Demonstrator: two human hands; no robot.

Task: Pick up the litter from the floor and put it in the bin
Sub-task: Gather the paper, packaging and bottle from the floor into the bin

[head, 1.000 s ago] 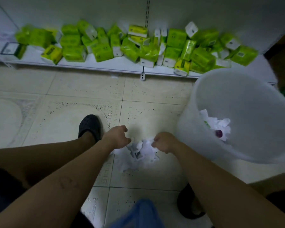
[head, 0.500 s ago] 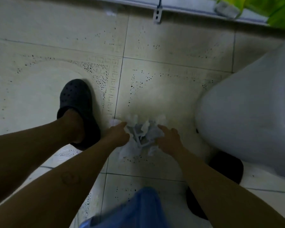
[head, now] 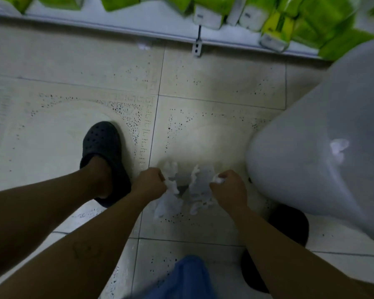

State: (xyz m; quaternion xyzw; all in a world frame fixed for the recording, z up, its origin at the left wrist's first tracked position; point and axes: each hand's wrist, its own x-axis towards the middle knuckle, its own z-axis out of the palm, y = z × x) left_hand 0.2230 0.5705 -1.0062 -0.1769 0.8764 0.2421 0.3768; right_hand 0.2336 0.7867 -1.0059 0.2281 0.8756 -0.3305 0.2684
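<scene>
Hands first. Left hand (head: 149, 182): fingers curled shut on one bunch of white crumpled tissue (head: 170, 190), which trails down from the fist toward the floor. Right hand (head: 228, 186): also closed, a small white wad pinched at the knuckles and a second bunch of tissue (head: 200, 188) hanging beside it; whether all of that bunch is in the grip or part merely lies against the hand cannot be told. A gap of bare tile shows between the two bunches.

Floor (head: 203, 87): pale speckled tiles. The litter sits on the tile just off the grout line that runs up between the person's feet, its lower ends appearing to touch the floor or hang just above it. A small white scrap (head: 143, 46) lies at the far edge of the floor, under the shelf lip; too blurred to name.

Bin (head: 311, 160): white, translucent, standing at the right edge of the floor, just beside the right hand. A pale shape shows through its wall, likely paper already inside.

Surroundings: black clog (head: 103, 152) left of the litter; shelf (head: 117, 24) along the far edge with green packets (head: 311, 16).

Status, as judged: gathering under way, grip made on both bunches; lifting and dropping into the bin not yet done.
</scene>
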